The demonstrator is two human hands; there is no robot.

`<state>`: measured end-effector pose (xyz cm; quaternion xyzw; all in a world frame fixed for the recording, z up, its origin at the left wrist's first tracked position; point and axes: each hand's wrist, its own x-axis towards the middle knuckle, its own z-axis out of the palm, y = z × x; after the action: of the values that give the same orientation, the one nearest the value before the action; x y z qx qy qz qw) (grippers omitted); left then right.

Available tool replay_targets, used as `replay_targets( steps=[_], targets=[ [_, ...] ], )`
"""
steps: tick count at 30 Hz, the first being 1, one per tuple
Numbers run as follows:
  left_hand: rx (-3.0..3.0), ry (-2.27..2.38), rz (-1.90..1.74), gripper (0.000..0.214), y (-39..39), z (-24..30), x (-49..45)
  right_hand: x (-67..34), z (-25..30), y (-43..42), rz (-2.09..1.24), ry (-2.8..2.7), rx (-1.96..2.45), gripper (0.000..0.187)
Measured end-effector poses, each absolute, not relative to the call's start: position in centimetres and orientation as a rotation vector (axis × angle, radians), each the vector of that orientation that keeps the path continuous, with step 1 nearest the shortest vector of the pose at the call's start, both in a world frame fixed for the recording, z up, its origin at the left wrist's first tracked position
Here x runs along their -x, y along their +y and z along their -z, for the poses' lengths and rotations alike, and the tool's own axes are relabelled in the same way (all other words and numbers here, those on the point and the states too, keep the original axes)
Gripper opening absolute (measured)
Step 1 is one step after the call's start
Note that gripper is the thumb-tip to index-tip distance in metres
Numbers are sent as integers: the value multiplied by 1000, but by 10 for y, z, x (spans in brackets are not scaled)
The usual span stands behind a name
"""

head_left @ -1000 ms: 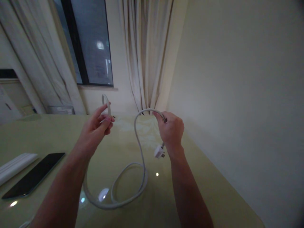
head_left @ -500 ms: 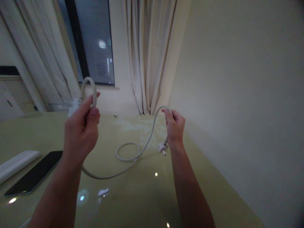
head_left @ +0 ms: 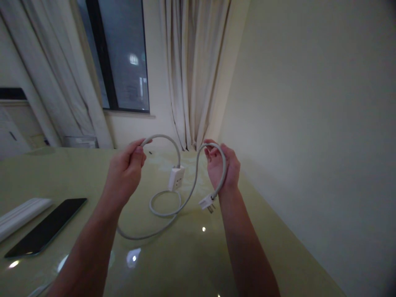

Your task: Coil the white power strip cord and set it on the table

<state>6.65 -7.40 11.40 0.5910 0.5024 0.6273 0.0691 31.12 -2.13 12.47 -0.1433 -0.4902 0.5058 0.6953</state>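
Note:
A pale grey extension cord (head_left: 197, 177) runs between my two hands, its middle lying in a loop on the table. My left hand (head_left: 126, 169) pinches the cord near the socket end. From there the cord arches to the right and lets the white socket block (head_left: 176, 178) hang over the table. My right hand (head_left: 225, 167) has its fingers curled at the cord near the plug end, palm partly showing. The cord bends across that palm, and the white plug (head_left: 207, 202) dangles below with its metal pins pointing down and right.
On the glossy greenish table (head_left: 173, 264), a black phone (head_left: 46, 227) lies at the left beside a long white object (head_left: 23, 214). A bare wall (head_left: 309, 123) borders the table on the right. Curtains (head_left: 194, 74) and a window (head_left: 123, 57) stand behind it.
My left hand has lowered and moved right, and the socket block has swung from its left side to its right. My right hand has turned, showing more palm, its grip looser.

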Motion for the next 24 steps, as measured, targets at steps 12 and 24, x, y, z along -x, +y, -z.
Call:
replay_targets(
  steps=[12, 24],
  targets=[
    [-1803, 1523, -1775, 28, -69, -109, -86, -311, -117, -21, -728, -1326, 545, 30],
    [-1721, 1698, -1792, 34, -62, -102, -77, -311, -117, -18, -569, -1056, 675, 40]
  ],
)
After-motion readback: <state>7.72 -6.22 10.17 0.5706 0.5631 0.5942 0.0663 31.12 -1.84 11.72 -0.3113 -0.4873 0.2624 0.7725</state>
